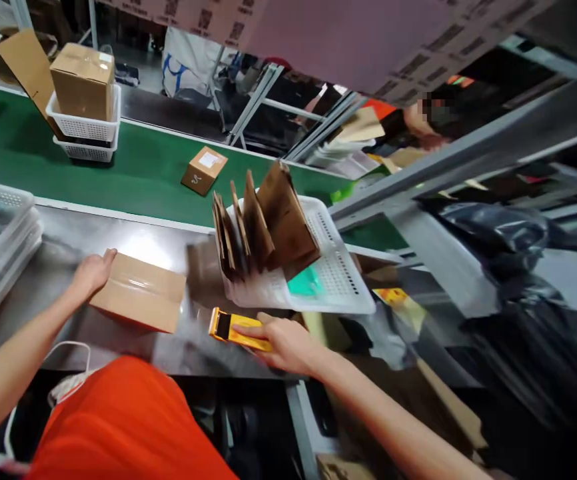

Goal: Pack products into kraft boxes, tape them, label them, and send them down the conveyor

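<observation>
A closed cardboard box (141,287) with clear tape along its top seam rests on the metal worktop. My left hand (94,272) grips it at its left end; some fingers are hidden behind the box. To the right of the box, my right hand (281,340) is wrapped around a yellow hand-held tool (248,331) with a dark opening near its front end. The tool is apart from the box, and its exact kind is unclear. Just beyond the right hand, several flattened cardboard pieces (256,233) stand upright in a white perforated basket (341,267).
A green conveyor belt (148,167) runs behind the metal worktop (68,233). On it are a small box (204,170) and stacked white baskets (86,125) bearing a larger box (83,80). More white baskets (3,260) stand left. A metal frame (448,157) and black plastic (523,280) are right.
</observation>
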`<state>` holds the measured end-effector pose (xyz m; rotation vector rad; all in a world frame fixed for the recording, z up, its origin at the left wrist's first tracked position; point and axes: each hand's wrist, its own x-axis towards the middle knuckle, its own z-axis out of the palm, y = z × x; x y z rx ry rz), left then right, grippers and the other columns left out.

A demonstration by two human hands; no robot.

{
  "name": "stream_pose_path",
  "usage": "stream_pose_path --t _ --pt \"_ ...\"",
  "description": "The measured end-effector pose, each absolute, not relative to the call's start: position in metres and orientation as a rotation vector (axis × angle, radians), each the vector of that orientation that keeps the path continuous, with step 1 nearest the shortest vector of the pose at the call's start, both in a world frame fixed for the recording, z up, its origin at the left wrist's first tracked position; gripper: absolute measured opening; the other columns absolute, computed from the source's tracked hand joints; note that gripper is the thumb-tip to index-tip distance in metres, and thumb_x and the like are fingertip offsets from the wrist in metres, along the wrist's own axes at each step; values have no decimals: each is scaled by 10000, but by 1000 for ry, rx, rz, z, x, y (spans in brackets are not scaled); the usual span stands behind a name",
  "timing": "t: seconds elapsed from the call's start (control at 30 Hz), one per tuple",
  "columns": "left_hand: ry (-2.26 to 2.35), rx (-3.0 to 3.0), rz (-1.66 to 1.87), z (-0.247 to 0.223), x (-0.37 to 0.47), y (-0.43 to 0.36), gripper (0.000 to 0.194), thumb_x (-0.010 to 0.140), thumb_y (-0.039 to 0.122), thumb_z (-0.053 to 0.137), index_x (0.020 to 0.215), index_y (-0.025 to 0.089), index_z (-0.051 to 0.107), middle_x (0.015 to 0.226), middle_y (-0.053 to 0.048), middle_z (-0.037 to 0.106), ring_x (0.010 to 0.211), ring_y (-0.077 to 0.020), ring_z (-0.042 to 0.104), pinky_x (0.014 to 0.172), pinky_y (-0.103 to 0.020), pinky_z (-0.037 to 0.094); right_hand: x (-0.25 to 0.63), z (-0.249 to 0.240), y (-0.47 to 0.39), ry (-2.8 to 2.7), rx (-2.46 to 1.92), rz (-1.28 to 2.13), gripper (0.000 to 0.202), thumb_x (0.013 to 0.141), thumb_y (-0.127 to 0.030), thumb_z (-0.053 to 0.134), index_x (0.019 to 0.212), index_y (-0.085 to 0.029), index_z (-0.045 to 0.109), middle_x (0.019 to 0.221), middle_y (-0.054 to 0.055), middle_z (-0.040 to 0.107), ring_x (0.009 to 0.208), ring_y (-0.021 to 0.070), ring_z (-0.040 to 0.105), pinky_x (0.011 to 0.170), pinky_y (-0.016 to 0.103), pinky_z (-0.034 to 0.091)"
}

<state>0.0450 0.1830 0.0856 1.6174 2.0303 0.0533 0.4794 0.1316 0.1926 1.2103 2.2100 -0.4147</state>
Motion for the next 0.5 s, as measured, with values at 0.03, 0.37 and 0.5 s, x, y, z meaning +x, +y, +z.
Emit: stream_pose_path --t 0.03,0.37,0.5 --pt "2043 1606 3 88 46 183 769 1139 581 180 1309 78 736 1196 -286 791 1195 -407 751 989 -427 553 495 182 126 2176 1233 -415 546 916 -308 701 1460 -354 722 1083 110 713 853 254 739 736 299 464" --pt "2150 1584 -73 105 44 187 883 1113 600 130 1076 24 798 1210 -355 768 1220 -468 735 1003 -493 564 416 85 150 2379 1303 -584 609 916 -275 656 1502 -443 664 1218 130 771 998 320 780 823 358 543" --pt "2163 1590 -5 105 45 189 830 1108 597 176 991 74 811 1175 -343 784 1231 -478 727 1004 -498 553 416 79 161 2285 1443 -784 595 805 -217 734 1363 -420 776 1031 82 842 989 321 797 817 339 561"
